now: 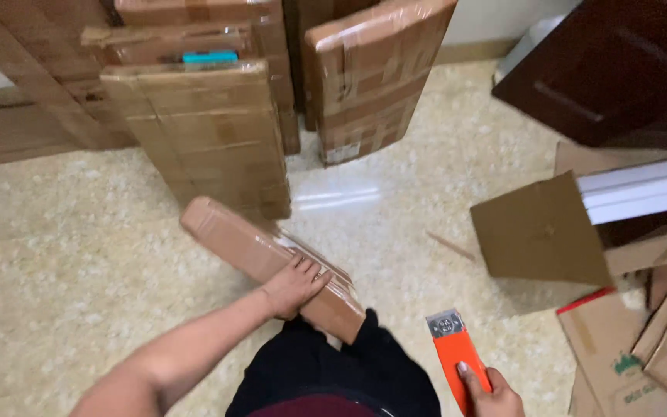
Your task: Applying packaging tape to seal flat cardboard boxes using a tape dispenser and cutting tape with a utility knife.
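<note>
Steadying a taped parcel, cutter at the ready.
My left hand (295, 284) is pressing flat, unclenched, on the long parcel (268, 262) leaning across my knee; my right hand (496, 398), right of it, is clenching an orange cutter (457, 357). Stiff, tape-slick: grip mid-length.

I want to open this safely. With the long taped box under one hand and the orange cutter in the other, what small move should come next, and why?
Probably bring the orange cutter in the right hand over to the long box: the left hand already steadies it, but the blade is still apart from its tape.
</note>
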